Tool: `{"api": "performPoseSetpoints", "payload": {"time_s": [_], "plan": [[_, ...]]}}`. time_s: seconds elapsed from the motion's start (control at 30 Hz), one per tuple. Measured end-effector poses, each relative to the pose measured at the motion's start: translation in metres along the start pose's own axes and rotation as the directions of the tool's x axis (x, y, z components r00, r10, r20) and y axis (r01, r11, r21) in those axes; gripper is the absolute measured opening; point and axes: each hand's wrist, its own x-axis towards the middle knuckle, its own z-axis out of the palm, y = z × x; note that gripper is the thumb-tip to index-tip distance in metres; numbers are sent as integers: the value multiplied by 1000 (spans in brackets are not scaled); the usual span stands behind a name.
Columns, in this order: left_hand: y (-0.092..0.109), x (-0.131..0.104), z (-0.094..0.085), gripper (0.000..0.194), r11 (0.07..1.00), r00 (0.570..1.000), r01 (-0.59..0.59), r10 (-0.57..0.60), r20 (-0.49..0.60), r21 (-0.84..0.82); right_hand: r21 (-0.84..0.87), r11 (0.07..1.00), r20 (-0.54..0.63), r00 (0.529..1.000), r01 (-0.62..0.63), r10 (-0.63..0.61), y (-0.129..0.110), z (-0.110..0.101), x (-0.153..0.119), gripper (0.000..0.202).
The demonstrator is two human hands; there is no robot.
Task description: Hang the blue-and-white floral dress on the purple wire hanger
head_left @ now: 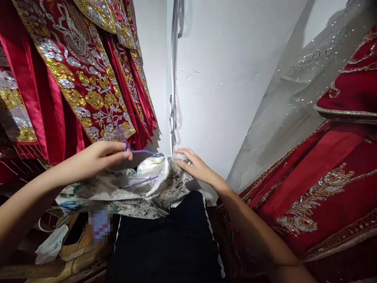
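Note:
A purple cord is pinched between the thumb and fingers of my left hand. Its loose end rises above the fingertips, and the other end runs right into the gathered edge of a floral cloth. Another length of purple cord lies across the cloth's pale inner side. At the cloth's right end, my right hand grips the bunched fabric between thumb and fingers. The cloth is white with blue, green and grey patterns and spreads above my dark-clad lap. Folds hide part of the cord.
Red garments with gold and silver embroidery hang at the left. On the right hang a sheer sparkling white fabric and a beaded red garment. A white wall stands ahead. At lower left are a bamboo seat and a phone-like dark object.

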Motion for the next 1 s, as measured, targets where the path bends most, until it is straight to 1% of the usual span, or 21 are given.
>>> {"api": "performPoseSetpoints", "payload": {"time_s": [0.03,0.07,0.1,0.17,0.23,0.3,0.33,0.37,0.4,0.43,0.47,0.53,0.57,0.6,0.67,0.73,0.8,0.83,0.87,0.97,1.0], "plan": [[0,7,-1,42,999,999,-45,45,19,-4,63,997,50,998,-41,38,3,-2,2,37],[1,16,0,39,997,997,-81,81,-13,5,140,987,72,995,-83,73,4,-4,3,37],[2,25,2,33,994,990,-109,111,-90,25,219,969,48,993,-115,107,5,-6,5,39],[6,43,9,26,983,931,-158,180,-316,95,357,925,-115,977,-128,180,4,-15,15,39],[10,57,19,29,963,847,-216,267,-459,161,461,882,-289,924,-94,249,2,-29,33,39],[14,65,31,27,943,781,-263,332,-528,204,542,839,-387,872,-49,301,3,-43,54,41],[16,67,38,25,938,759,-277,345,-551,206,572,820,-413,855,-26,315,4,-51,64,42],[16,67,46,24,939,752,-285,343,-562,191,593,805,-438,839,0,322,6,-57,71,43],[17,67,56,23,944,764,-288,328,-556,161,602,798,-465,824,25,325,7,-62,76,43],[16,66,67,23,952,798,-284,302,-521,115,600,798,-498,805,50,324,9,-67,78,44],[15,65,79,26,961,848,-271,267,-457,59,592,803,-532,783,72,323,11,-70,76,45],[10,62,106,34,975,943,-217,197,-267,-50,579,810,-578,747,94,327,15,-73,64,47],[8,61,121,36,978,971,-187,171,-170,-87,575,813,-593,733,96,333,18,-73,55,47],[6,59,136,37,980,984,-164,155,-89,-110,569,817,-608,718,95,340,20,-72,47,46],[2,53,164,31,981,990,-141,142,1,-131,554,828,-642,677,86,359,28,-67,30,45],[0,43,188,29,981,990,-129,135,30,-148,524,848,-683,637,85,358,36,-59,17,44],[1,30,205,31,978,992,-123,128,21,-169,464,881,-734,595,88,327,45,-46,5,42],[2,23,211,31,975,992,-123,126,7,-186,421,902,-775,554,91,305,48,-37,0,41],[3,16,216,30,970,992,-123,123,-10,-209,366,926,-828,485,86,282,51,-27,-6,39],[8,-4,225,27,946,993,-104,80,-90,-307,222,975,-956,195,-18,221,52,6,-26,33],[11,-9,226,25,935,991,-99,62,-118,-340,210,976,-963,159,-59,217,51,17,-32,31]]}}
